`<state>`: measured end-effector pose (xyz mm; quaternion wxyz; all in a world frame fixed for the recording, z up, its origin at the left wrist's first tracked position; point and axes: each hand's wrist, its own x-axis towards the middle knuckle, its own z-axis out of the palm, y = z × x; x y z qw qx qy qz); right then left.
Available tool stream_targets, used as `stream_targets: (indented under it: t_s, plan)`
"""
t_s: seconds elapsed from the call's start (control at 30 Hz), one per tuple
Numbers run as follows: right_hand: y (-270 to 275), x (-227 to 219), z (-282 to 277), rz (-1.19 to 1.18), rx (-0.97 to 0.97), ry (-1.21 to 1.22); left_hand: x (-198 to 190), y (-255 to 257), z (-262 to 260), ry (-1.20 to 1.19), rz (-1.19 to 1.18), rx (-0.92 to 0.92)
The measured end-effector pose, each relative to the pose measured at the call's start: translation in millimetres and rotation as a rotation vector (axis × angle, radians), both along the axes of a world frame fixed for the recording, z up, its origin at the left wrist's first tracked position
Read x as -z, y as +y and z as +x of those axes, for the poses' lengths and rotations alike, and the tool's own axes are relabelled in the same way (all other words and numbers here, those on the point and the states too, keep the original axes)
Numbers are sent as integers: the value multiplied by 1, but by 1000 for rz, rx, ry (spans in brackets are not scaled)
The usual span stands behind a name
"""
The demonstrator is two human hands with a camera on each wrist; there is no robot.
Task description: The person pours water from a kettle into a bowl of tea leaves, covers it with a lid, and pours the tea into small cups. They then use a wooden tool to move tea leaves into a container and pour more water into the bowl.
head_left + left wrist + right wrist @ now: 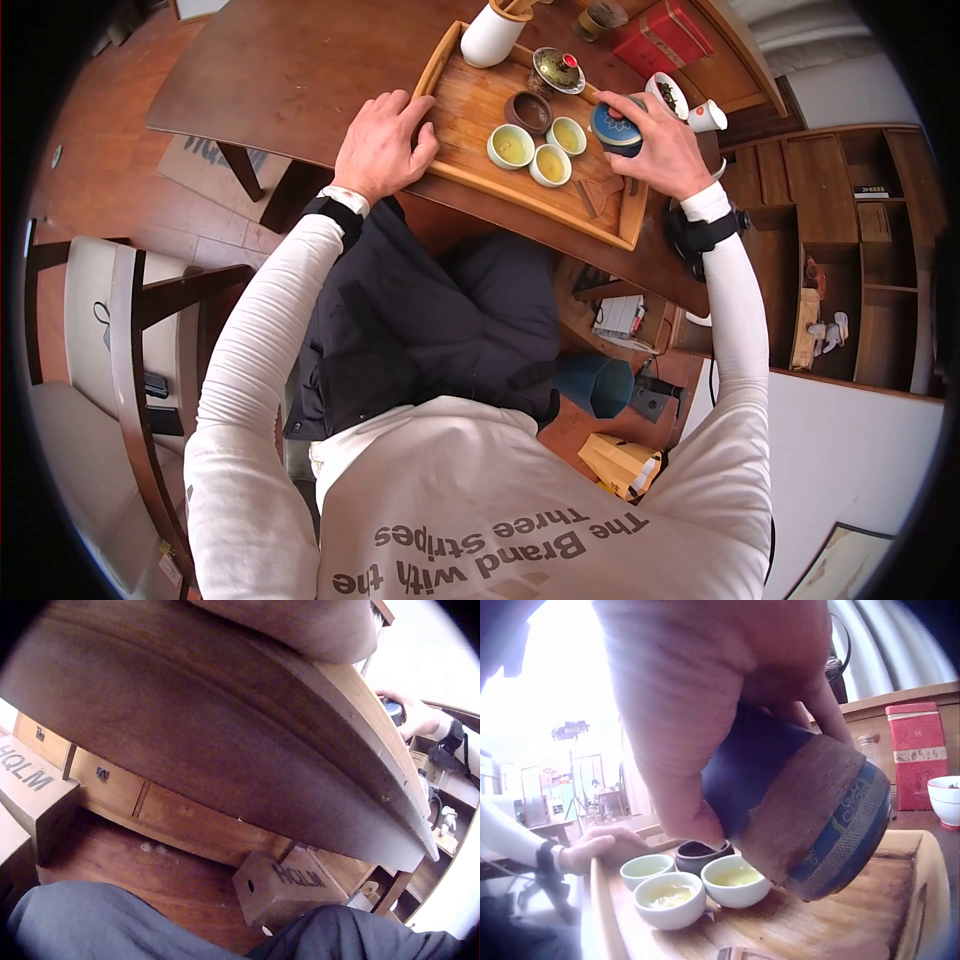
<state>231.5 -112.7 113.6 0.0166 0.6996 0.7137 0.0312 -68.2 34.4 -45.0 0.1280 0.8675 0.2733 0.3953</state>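
In the head view my right hand (668,148) grips a blue jar (612,130) from above. The right wrist view shows the jar (810,814) tilted over the tray, its brown band and patterned lower part exposed. My left hand (378,150) rests at the left rim of the wooden tray (520,202), fingers loosely bent over the edge. Between the hands stand three pale cups of yellow-green liquid, among them a front cup (551,168). Behind them sits a small dark brown bowl (528,114). A brown wooden piece (600,194) lies in the tray's right corner.
A lidded bowl with a red knob (558,72) and a white jar of wooden tools (490,38) stand farther back on the tray. Beyond it are a red box (665,42), a white bowl of leaves (668,92) and a white cup (708,117).
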Motion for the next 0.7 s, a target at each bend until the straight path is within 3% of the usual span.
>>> stream_targets:
  t_s: [0.2, 0.7]
  plan:
    - [4, 2, 4, 10, -66, -145, -1, 0, -1, 12, -4, -1]
    - [1, -20, 7, 125, -128, -201, 0, -1, -1, 14, -6, -4]
